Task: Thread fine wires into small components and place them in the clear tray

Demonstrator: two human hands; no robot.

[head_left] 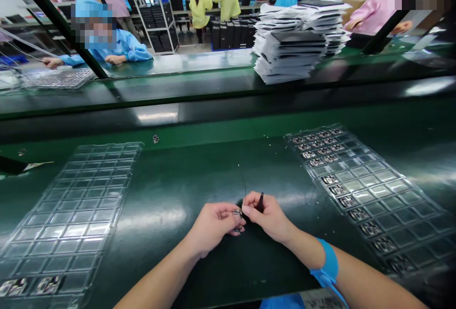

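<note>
My left hand (pixel 219 223) pinches a small circuit board (pixel 238 213) between thumb and fingers, above the green work surface. Just to its right, my right hand (pixel 269 216) is closed around a slim black tool (pixel 261 203), which looks like tweezers. The tool's upper end sticks up past the fingers; its working tip is hidden. A thin dark wire (pixel 244 186) rises beside the right fingertips; whether they grip it I cannot tell. Both hands nearly touch at the board. A blue band (pixel 327 262) circles my right wrist.
On the left lies a clear compartment tray (pixel 76 204) with a few boards at its near end. A second tray (pixel 379 178) on the right holds several boards. One loose board (pixel 156 139) lies farther back. Stacked white packets (pixel 285 62) stand beyond the ledge, with a co-worker (pixel 117 47) across.
</note>
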